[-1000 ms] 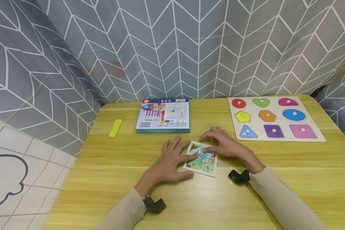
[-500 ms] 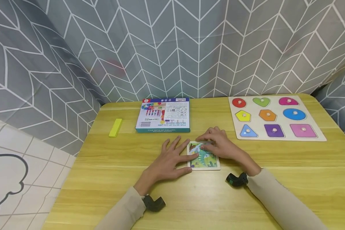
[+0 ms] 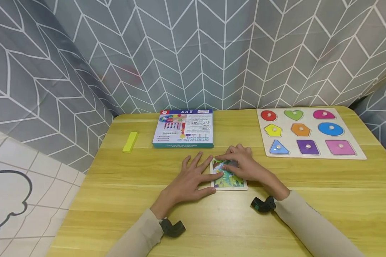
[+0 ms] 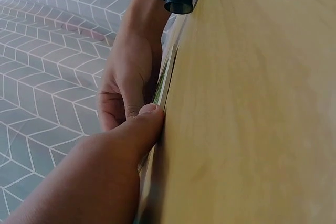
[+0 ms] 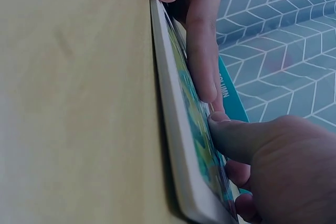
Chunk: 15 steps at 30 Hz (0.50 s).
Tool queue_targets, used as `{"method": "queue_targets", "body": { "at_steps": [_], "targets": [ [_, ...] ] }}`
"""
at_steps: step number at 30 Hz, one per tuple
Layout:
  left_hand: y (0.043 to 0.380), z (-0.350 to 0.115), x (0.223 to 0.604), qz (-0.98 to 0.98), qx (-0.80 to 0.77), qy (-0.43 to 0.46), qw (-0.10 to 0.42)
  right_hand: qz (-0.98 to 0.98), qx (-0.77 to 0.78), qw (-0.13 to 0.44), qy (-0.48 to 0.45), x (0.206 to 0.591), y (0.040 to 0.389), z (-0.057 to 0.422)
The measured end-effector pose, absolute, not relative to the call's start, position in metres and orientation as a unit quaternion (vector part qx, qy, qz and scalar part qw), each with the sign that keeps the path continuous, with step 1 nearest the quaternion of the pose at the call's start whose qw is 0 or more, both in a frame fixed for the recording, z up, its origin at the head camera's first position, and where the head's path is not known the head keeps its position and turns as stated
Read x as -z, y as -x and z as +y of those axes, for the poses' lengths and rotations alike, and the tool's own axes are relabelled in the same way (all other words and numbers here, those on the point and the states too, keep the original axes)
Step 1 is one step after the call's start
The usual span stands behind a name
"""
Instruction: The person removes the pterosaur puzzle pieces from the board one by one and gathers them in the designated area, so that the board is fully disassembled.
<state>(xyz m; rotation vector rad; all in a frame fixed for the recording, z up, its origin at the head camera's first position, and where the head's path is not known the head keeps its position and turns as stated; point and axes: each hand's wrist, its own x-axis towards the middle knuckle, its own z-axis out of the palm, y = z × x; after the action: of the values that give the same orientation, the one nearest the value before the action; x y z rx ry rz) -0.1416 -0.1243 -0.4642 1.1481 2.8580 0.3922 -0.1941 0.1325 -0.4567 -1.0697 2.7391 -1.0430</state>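
A small framed jigsaw puzzle (image 3: 229, 181) with a green dinosaur picture lies on the table between both hands. My left hand (image 3: 188, 182) has its fingers spread; the index fingertip rests on the picture and the thumb touches the near left corner. Over the puzzle's far right part lies my right hand (image 3: 244, 164), its thumb on the picture and its index finger stretched along the far edge. The other right fingers are bent past that edge. In the right wrist view the right thumb (image 5: 231, 135) presses beside the left index finger (image 5: 202, 59). Part of the picture is hidden under the hands.
Behind the hands lies a flat bead-set box (image 3: 183, 130). A yellow block (image 3: 130, 142) is at the left. To the right is a board of knobbed shapes (image 3: 312, 134). A grey patterned curtain (image 3: 209, 53) hangs along the table's far edge.
The puzzle has turned from a slant to nearly square with the table's near side. My right hand has shifted left across it, its index finger straightening. The left hand has stayed almost in place.
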Motion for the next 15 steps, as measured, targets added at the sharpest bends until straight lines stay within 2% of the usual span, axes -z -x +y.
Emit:
{"method": "queue_targets", "body": {
  "at_steps": [6,15],
  "targets": [
    [0.1408,-0.1245,0.4630,0.920,-0.131,-0.369,0.022,0.875,0.340,0.004,0.346,0.4571,0.1944,0.1314],
    [0.1406,-0.1236,0.4629,0.919,-0.133,-0.371,0.018,0.871,0.371,0.029,0.320,0.4549,0.1939,0.1297]
  ]
}}
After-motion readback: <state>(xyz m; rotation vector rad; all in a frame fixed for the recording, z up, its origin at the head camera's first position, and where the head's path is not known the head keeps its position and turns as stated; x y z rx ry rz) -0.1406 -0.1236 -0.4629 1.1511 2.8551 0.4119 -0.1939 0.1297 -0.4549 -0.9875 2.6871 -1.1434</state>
